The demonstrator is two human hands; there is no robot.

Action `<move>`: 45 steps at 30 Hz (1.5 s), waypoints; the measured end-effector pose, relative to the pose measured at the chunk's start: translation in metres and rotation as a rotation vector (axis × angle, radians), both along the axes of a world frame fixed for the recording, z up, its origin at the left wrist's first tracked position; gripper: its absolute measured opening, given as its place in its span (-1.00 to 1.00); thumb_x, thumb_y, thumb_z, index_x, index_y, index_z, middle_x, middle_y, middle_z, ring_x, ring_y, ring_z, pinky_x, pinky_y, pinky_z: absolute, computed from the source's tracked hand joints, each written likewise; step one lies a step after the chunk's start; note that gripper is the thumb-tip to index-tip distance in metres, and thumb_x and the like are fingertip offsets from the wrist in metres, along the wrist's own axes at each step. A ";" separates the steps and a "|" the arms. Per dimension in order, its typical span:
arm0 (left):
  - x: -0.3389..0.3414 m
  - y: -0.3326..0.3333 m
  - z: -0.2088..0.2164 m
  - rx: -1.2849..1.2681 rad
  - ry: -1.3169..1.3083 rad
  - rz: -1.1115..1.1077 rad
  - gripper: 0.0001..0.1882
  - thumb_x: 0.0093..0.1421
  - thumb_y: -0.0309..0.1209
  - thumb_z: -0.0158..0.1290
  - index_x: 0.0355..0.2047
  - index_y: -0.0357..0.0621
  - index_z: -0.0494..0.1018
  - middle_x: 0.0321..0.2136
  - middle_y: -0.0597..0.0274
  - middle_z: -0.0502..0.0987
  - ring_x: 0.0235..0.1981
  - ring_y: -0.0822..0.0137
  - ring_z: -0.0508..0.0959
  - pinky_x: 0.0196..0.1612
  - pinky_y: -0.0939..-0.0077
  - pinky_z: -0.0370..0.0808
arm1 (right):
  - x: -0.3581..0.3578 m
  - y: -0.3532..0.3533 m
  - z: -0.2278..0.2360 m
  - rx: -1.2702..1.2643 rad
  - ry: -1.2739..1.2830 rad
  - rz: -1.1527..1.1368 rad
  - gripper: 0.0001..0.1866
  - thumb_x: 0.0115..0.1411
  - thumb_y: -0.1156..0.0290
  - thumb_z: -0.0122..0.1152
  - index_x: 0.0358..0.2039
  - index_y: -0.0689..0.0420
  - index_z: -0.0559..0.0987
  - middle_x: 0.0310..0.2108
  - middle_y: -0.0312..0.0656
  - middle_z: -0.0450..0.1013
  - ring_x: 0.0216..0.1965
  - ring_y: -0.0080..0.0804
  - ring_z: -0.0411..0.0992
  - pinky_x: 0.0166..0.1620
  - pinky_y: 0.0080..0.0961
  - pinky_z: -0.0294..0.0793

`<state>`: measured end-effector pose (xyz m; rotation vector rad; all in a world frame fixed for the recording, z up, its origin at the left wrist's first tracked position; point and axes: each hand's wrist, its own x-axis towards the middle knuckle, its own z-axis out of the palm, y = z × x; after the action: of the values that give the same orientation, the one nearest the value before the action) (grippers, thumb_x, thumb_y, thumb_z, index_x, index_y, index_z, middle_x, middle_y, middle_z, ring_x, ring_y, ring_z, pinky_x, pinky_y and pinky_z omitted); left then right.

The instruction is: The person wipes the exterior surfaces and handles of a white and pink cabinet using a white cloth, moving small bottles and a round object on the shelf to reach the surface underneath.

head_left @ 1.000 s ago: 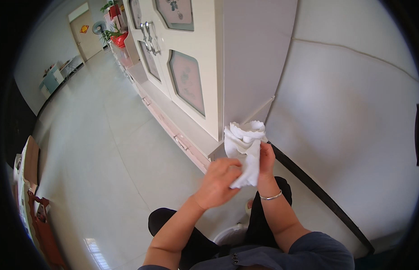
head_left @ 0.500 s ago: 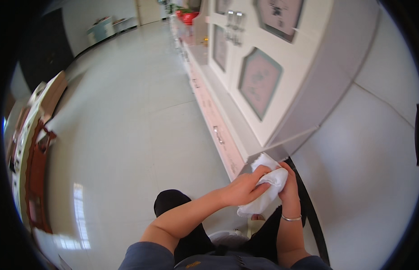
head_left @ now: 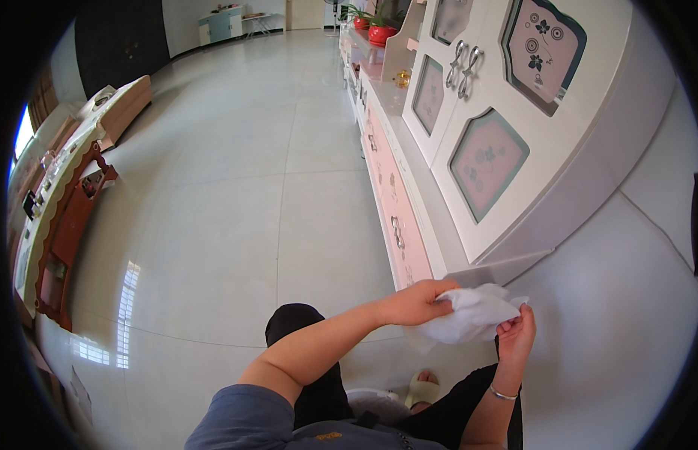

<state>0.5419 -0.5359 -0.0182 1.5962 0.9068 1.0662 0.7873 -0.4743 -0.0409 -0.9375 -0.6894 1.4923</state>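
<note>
A white cloth (head_left: pixel 475 313) is stretched between my two hands, in front of the near corner of a white and pink cabinet (head_left: pixel 469 259). My left hand (head_left: pixel 420 301) grips its left end, thumb and fingers closed over the fabric. At the other end my right hand (head_left: pixel 518 330) pinches a corner, the fingers curled in; a silver bangle circles that wrist. Between the hands the cloth hangs loose and is somewhat blurred.
The cabinet has silver door handles (head_left: pixel 461 69) and a pink drawer front (head_left: pixel 394 195). Red flowerpots (head_left: pixel 380 34) stand farther along it. A brown wooden table (head_left: pixel 67 232) with a lace-edged cover is at the left. Glossy pale tiles (head_left: pixel 214 187) cover the floor.
The bunched cloth has been spread wider, and my right hand has moved right, away from the left. The view has shifted, so the cabinet now appears farther right and sharper.
</note>
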 end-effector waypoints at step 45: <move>-0.102 -0.028 -0.124 -0.591 -0.098 0.507 -0.65 0.02 -0.48 -0.09 -0.14 -0.26 0.20 -0.51 0.15 0.42 -0.61 0.38 0.43 -0.61 0.50 0.36 | -0.169 0.102 -0.025 0.980 -1.585 0.584 -0.39 -0.04 0.79 -0.13 0.10 0.20 0.19 0.25 0.06 -0.24 0.25 -0.05 -0.14 0.20 -0.41 -0.03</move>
<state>0.4396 -0.5634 -0.1420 0.8364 1.4437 1.0647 0.6185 -0.3727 -0.0657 -0.9805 -2.6740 0.3187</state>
